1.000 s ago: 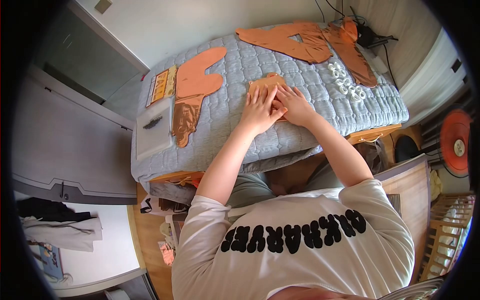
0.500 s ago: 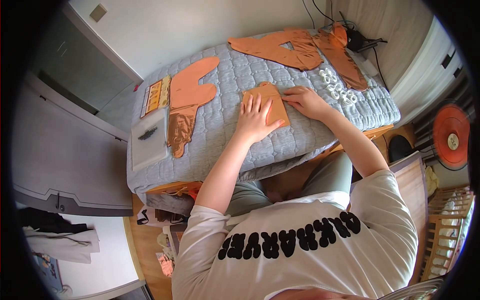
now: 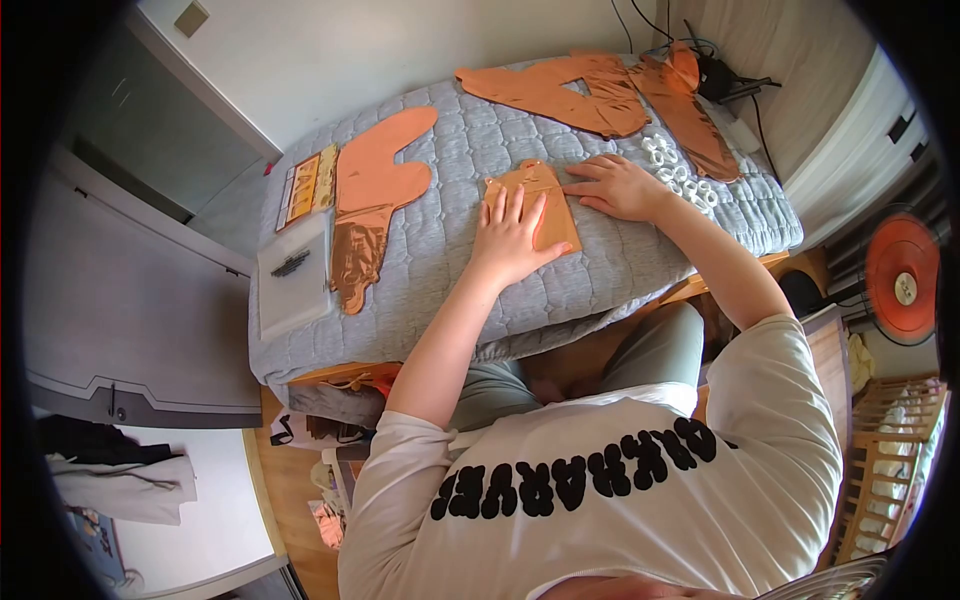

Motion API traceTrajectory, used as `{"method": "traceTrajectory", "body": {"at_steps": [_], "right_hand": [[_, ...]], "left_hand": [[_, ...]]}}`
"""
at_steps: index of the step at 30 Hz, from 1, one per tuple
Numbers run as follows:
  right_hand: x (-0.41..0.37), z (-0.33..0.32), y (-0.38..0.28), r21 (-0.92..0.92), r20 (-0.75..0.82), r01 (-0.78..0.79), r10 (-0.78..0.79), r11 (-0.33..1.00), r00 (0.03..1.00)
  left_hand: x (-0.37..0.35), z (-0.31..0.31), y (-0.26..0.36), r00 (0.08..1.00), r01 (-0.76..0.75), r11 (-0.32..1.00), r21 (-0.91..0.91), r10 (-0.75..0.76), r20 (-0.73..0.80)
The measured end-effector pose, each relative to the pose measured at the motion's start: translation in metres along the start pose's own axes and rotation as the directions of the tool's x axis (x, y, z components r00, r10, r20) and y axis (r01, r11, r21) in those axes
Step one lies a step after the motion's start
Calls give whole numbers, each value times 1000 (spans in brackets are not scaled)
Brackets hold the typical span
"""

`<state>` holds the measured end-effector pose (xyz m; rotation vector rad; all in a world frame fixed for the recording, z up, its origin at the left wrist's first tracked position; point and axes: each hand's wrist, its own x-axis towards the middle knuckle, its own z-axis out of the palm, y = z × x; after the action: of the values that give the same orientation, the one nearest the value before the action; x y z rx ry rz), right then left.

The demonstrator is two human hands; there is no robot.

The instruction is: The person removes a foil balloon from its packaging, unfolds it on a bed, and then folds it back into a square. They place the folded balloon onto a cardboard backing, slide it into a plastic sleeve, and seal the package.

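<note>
A folded copper-orange foil balloon [image 3: 556, 228] lies flat on the quilted grey bedspread [image 3: 455, 250]. Spread over it, palm down, is my left hand [image 3: 510, 238], its fingers apart and pressing the foil against the quilt. My right hand [image 3: 620, 187] rests at the upper right edge of the folded balloon, fingers stretched out and slightly parted, holding nothing I can see. To the left is an unfolded flat foil balloon [image 3: 385, 165] with rounded lobes. White ribbon rolls [image 3: 685, 187] lie in a cluster just beyond my right wrist.
Farther back lie an A-shaped foil balloon [image 3: 560, 95] and another long foil piece [image 3: 690, 115]. At the left are a printed card packet [image 3: 305, 190] and a clear plastic bag [image 3: 295, 280] with dark thin items on it. A red round fan [image 3: 903, 275] stands at right.
My right hand has slid slightly up, and its fingers have straightened out from a more curled position. My left hand stays flat on the folded balloon.
</note>
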<state>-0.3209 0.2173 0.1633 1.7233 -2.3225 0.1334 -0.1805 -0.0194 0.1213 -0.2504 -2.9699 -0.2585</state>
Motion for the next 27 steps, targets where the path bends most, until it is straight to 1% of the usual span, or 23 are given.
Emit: {"method": "traceTrajectory", "body": {"at_steps": [3, 5, 6, 8, 9, 11, 12, 14, 15, 16, 17, 18, 20, 22, 27], "right_hand": [[0, 10, 1, 51, -22, -35, 36, 998, 999], [5, 12, -2, 306, -14, -155, 167, 939, 986], [6, 9, -6, 305, -11, -156, 168, 939, 986], [6, 1, -18, 478, -13, -148, 175, 866, 984], [5, 1, -25, 480, -7, -152, 177, 864, 984], [3, 3, -36, 306, 36, -155, 151, 939, 988], [2, 4, -38, 309, 42, -160, 154, 937, 987], [0, 6, -40, 233, 85, -180, 164, 956, 983], [1, 6, -39, 235, 90, -185, 168, 954, 982], [2, 5, -37, 239, 137, -198, 169, 951, 976], [3, 2, -38, 243, 183, -210, 168, 947, 969], [4, -1, -40, 245, 185, -213, 170, 946, 968], [8, -8, -42, 229, 261, -266, 205, 936, 943], [9, -7, -41, 225, 268, -273, 210, 935, 940], [13, -12, -40, 195, 309, -266, 199, 944, 930]], "left_hand": [[0, 1, -1, 1000, -1, 1000, 5, 1, -8], [0, 1, -1, 1000, -5, 1000, 8, 5, -16], [0, 1, 0, 1000, -5, 1000, 11, 5, -14], [1, 2, 0, 1000, -5, 1000, 10, 5, -7], [1, 3, 0, 1000, -3, 1000, 17, 4, -18], [0, 3, 0, 1000, -1, 1000, 21, 2, -21], [-1, 2, 0, 1000, -8, 1000, 30, 8, -21], [0, 4, -2, 1000, -17, 999, 35, 18, -16], [1, 7, -4, 1000, -12, 1000, 22, 12, -27], [2, 9, -5, 999, -6, 1000, 9, 7, -37], [2, 8, -4, 999, -8, 1000, 7, 8, -33], [1, 6, -4, 1000, 1, 1000, -4, -1, -16], [2, 5, -6, 1000, 10, 1000, -12, -10, 3], [3, 8, -10, 999, 24, 991, -134, -29, -38], [2, 2, -7, 999, 34, 993, -110, -35, -13]]}}
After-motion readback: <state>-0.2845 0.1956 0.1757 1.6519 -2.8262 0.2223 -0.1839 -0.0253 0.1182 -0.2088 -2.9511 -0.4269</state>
